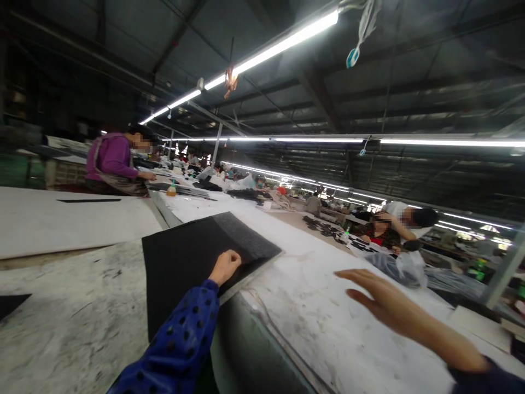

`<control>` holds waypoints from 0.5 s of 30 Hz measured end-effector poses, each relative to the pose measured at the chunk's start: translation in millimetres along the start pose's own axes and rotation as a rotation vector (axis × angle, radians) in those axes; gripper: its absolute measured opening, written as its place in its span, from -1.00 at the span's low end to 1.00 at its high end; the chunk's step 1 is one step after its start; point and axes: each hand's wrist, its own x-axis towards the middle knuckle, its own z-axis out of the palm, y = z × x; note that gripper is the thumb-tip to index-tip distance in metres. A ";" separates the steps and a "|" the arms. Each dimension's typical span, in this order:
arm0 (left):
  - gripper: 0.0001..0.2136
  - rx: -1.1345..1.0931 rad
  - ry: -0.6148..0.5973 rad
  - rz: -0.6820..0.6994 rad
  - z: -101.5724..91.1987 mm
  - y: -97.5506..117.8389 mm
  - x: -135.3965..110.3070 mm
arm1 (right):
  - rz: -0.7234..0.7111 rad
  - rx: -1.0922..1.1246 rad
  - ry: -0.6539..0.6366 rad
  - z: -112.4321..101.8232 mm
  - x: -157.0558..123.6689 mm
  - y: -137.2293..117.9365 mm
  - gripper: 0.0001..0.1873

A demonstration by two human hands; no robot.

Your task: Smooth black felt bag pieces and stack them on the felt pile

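A large black fabric sheet (180,257) lies over the near corner of the white table, with a greyer, fuzzy-looking band (240,235) along its far right side. On the sheet's right part rests my left hand (225,267), its sleeve blue with black dots. Its fingers are curled together at a crease in the fabric; the fingertips are partly hidden. My right hand (379,298) is held over the white tabletop to the right, fingers stretched out and holding nothing.
The long white table (303,279) carries dark cut pieces (184,190) and a small bottle (171,190) farther back. A pale worktable (74,295) adjoins on the left. A co-worker in purple (112,158) stands back left; others work at right near clear plastic (402,268).
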 end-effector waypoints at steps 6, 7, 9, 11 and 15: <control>-0.88 0.020 0.011 0.139 2.0 3.1 -6.6 | -0.177 0.106 -0.057 103.4 125.1 -98.4 -0.40; -0.88 0.041 0.017 0.159 2.6 3.1 -6.9 | -0.144 0.108 -0.028 116.8 136.9 -101.4 -0.37; -0.87 0.071 0.022 0.182 4.3 2.5 -6.8 | -0.073 0.127 -0.008 139.7 153.2 -97.4 -0.33; -0.87 0.048 0.025 0.183 6.3 1.8 -6.1 | -0.022 0.156 -0.030 157.0 160.8 -87.8 -0.32; -0.87 -0.292 0.123 0.045 7.5 3.0 -3.6 | 0.029 0.200 -0.042 174.4 158.8 -77.2 -0.33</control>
